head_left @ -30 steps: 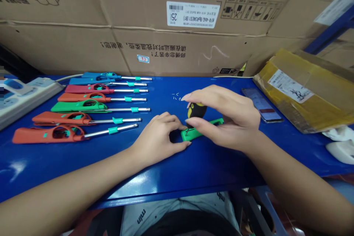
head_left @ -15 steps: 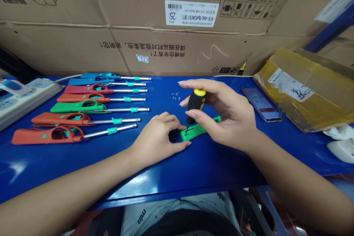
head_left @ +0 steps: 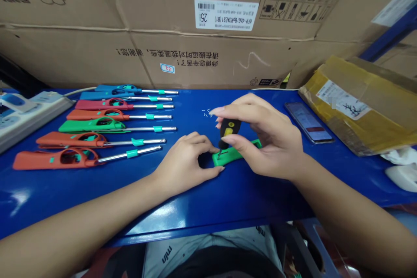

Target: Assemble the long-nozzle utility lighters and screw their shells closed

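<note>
A green lighter casing (head_left: 233, 153) lies on the blue table, its right part hidden behind my right hand. My left hand (head_left: 185, 158) grips the casing's left end between thumb and fingers. In my right hand (head_left: 270, 137) is a screwdriver (head_left: 230, 132) with a short black and yellow handle, held by fingers and thumb. Its thin shaft slants down, and the tip meets the casing near my left fingers. Several tiny pale slivers (head_left: 207, 113), perhaps screws, lie on the table beyond my hands.
Several long-necked lighters (head_left: 94, 115) in blue, red, orange and green lie in a column at left. Beside them is a power strip (head_left: 32, 110). A phone (head_left: 309, 121) and a taped parcel (head_left: 358, 104) lie at right. A large cardboard box (head_left: 156, 8) stands behind.
The screwdriver's handle has turned in my right hand and leans differently, and my right fingers have shifted around it. My left hand and the green casing have stayed in place.
</note>
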`<state>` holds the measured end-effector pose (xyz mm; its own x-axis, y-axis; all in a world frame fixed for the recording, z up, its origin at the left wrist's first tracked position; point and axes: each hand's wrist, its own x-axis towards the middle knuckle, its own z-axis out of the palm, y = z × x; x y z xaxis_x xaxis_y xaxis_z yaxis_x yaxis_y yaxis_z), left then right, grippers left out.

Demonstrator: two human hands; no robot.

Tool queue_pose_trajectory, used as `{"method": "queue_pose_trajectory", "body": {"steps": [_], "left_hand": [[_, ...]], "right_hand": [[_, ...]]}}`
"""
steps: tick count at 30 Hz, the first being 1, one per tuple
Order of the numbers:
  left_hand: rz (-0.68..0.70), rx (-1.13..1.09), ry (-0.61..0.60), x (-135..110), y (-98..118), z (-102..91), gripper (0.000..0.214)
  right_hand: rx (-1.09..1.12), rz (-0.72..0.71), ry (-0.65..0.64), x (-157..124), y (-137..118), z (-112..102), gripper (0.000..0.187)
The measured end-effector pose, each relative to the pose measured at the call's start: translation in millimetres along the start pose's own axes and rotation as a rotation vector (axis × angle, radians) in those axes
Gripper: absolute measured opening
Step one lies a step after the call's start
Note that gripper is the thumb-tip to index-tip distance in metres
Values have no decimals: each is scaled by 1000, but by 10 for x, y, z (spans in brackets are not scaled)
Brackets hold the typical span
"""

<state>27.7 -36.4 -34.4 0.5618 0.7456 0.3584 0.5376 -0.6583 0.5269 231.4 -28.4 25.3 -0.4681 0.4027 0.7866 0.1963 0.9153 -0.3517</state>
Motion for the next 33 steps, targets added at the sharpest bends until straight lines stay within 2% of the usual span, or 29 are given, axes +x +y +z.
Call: {"method": "queue_pose_trajectory", "body": {"steps": [5, 10, 17, 23, 29, 33], "left_hand": [[7, -11, -20, 5, 11, -13, 20], [8, -15, -19, 0, 0, -14, 21], [3, -3, -36, -2, 12, -29, 22], [10, 20, -4, -8, 1, -17, 23], [-40, 32, -28, 1, 22, -34, 23], [-35, 33, -38, 1, 12, -42, 24]], "right_hand": [[-64, -15, 27, 5, 5, 3, 33], [16, 37, -71, 0, -1, -32, 43], [76, -11, -32, -6, 0, -6, 38], [76, 94, -5, -30, 38, -21, 38], [-76, 40, 117, -20, 27, 35, 42], [-104, 31, 81, -29, 36, 36, 41]]}}
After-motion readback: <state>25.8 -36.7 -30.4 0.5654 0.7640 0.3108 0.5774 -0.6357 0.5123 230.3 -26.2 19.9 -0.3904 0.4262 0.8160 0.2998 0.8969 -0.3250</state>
